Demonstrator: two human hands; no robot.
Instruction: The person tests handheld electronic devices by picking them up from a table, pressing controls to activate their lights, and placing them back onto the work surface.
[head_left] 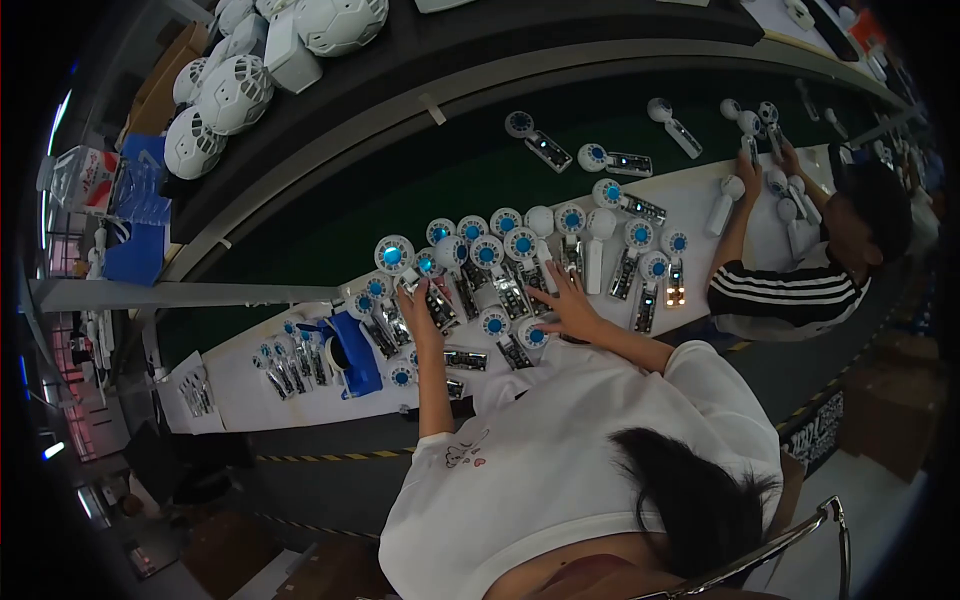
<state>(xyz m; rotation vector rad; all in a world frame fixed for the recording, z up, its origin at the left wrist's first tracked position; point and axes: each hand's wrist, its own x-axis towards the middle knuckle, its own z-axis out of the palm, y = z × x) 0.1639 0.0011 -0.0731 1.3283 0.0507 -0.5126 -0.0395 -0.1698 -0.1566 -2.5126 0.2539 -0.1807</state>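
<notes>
My left hand (422, 308) is closed around the handle of a white handheld fan (394, 254), its round head with a blue centre pointing away from me. The handle's cover is off and bare electronics show beside my fingers. My right hand (573, 308) lies with fingers spread over the group of fans, nearest a fan with a blue hub (522, 243) and its open handle. Close below that hand is another fan head (532, 333). Several more fans with open handles crowd the table between and around both hands.
A blue bin or holder (352, 355) stands on the white table (240, 400) at the left, beside more fans. To the right, a person in a striped sleeve (790, 285) handles fans. White domed housings (235, 95) sit on the dark shelf above.
</notes>
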